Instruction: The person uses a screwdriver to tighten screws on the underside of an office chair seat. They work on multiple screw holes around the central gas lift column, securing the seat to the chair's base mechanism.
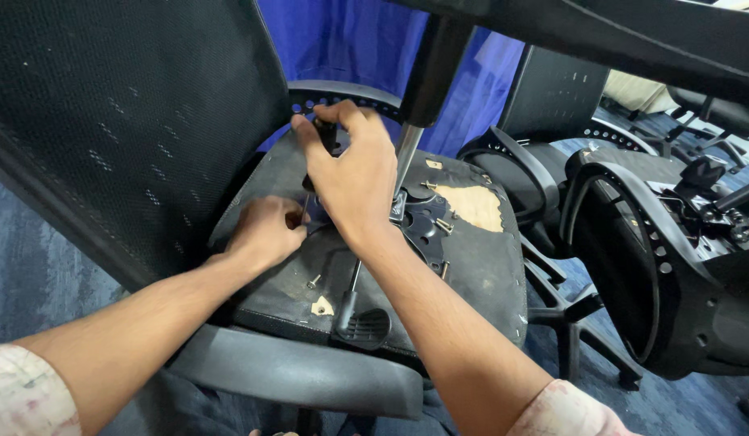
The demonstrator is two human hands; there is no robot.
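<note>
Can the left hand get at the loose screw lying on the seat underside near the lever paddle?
Probably yes. The loose screw lies bare on the seat underside, just below the left hand, with nothing over it; that hand, though, is closed around a tool shaft.

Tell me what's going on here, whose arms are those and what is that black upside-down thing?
The picture comes from a camera worn on a person's head, so you look down at that person's own two arms. The black thing is an office chair turned over, and you see the underside of its seat, with a torn patch showing wood. The right hand is wrapped around a dark tool handle, likely a screwdriver, held upright over the seat. The left hand sits low beside it, fingers curled at the tool's lower end. A metal plate with a shiny post sits in the middle of the seat. Loose screws lie on the seat, and a black lever lies near the front. More chairs stand to the right.
</note>
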